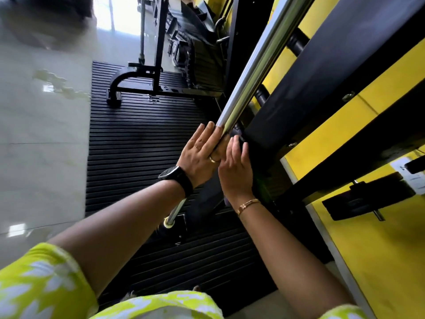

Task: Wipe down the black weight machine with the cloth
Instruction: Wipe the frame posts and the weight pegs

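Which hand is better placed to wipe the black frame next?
Probably right: the right hand presses the dark cloth against the black frame; the left hand rests on the chrome rod.
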`<move>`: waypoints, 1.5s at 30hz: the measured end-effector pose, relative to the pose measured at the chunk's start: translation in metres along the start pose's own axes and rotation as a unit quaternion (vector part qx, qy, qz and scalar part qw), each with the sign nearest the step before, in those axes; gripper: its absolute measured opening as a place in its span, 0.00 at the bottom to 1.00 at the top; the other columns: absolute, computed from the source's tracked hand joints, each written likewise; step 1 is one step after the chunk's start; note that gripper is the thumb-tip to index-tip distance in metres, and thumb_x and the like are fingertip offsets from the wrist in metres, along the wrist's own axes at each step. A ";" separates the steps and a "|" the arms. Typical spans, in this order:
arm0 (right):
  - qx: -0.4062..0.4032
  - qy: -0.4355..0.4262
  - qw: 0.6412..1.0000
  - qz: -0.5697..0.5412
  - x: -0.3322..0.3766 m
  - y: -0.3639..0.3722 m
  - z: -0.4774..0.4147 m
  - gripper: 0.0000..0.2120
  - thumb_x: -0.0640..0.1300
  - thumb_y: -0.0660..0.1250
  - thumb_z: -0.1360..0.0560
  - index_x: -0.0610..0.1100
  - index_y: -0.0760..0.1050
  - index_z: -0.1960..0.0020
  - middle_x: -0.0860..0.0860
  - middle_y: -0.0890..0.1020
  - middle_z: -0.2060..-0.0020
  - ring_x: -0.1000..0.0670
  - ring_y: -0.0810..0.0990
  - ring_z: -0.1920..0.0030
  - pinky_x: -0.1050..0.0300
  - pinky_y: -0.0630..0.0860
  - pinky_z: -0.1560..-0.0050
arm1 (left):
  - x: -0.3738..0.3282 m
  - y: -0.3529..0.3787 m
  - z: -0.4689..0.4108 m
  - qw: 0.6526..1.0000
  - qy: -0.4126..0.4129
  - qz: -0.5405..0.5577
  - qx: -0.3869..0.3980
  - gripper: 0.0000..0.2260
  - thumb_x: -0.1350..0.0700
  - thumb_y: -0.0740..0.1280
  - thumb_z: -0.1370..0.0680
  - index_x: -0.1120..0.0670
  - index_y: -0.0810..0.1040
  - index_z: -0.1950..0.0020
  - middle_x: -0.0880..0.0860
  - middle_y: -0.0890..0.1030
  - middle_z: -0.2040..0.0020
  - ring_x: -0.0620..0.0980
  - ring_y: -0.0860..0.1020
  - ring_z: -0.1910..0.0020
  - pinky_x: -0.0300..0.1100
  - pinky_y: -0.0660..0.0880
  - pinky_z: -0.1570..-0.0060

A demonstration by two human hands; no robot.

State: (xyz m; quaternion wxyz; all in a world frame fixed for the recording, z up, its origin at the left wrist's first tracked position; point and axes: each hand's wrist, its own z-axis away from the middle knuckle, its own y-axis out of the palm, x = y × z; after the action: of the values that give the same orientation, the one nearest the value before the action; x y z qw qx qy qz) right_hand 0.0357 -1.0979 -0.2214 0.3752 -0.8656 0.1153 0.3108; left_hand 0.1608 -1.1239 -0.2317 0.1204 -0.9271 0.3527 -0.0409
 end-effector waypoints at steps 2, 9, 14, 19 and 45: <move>0.053 -0.044 0.998 -0.003 0.019 0.011 0.003 0.22 0.40 0.50 0.22 0.36 0.72 0.33 0.41 0.80 0.40 0.43 0.75 0.35 0.44 0.63 0.31 | 0.000 0.001 0.001 1.000 0.005 -0.003 -0.007 0.30 0.61 0.64 0.22 0.56 0.56 0.23 0.58 0.56 0.26 0.59 0.58 0.25 0.53 0.58 0.25; 0.210 -0.222 0.952 -0.007 0.045 0.039 0.041 0.14 0.54 0.66 0.28 0.48 0.84 0.48 0.46 0.84 0.47 0.46 0.79 0.39 0.42 0.67 0.31 | -0.002 -0.001 0.006 0.999 0.000 -0.031 -0.012 0.22 0.61 0.60 0.21 0.57 0.58 0.29 0.59 0.57 0.28 0.60 0.61 0.28 0.51 0.60 0.26; 0.185 -0.146 0.971 -0.033 0.017 0.015 0.037 0.15 0.46 0.63 0.24 0.47 0.80 0.40 0.46 0.76 0.35 0.43 0.70 0.31 0.36 0.49 0.34 | -0.006 -0.006 0.021 0.998 -0.020 -0.053 0.028 0.20 0.57 0.59 0.19 0.58 0.58 0.28 0.60 0.56 0.28 0.57 0.58 0.24 0.50 0.57 0.25; 0.007 -0.058 0.994 -0.097 -0.003 0.009 0.015 0.16 0.42 0.57 0.26 0.45 0.79 0.44 0.47 0.72 0.45 0.44 0.68 0.42 0.44 0.63 0.39 | -0.014 -0.003 0.047 0.992 -0.054 -0.099 0.051 0.18 0.55 0.55 0.17 0.57 0.59 0.27 0.59 0.56 0.27 0.51 0.50 0.21 0.48 0.55 0.24; 0.200 -0.308 0.930 0.007 0.049 0.065 0.083 0.22 0.44 0.51 0.22 0.37 0.75 0.34 0.41 0.79 0.38 0.41 0.74 0.33 0.40 0.58 0.27 | -0.017 0.018 0.128 0.982 -0.082 -0.160 0.064 0.28 0.54 0.68 0.23 0.56 0.57 0.28 0.58 0.51 0.21 0.54 0.55 0.22 0.54 0.61 0.27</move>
State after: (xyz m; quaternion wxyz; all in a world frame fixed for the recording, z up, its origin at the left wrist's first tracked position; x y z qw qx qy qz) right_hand 0.0082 -1.0817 -0.3335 0.5557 -0.6331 0.0598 0.5355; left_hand 0.1571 -1.1005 -0.3603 0.2002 -0.9620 0.1855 -0.0057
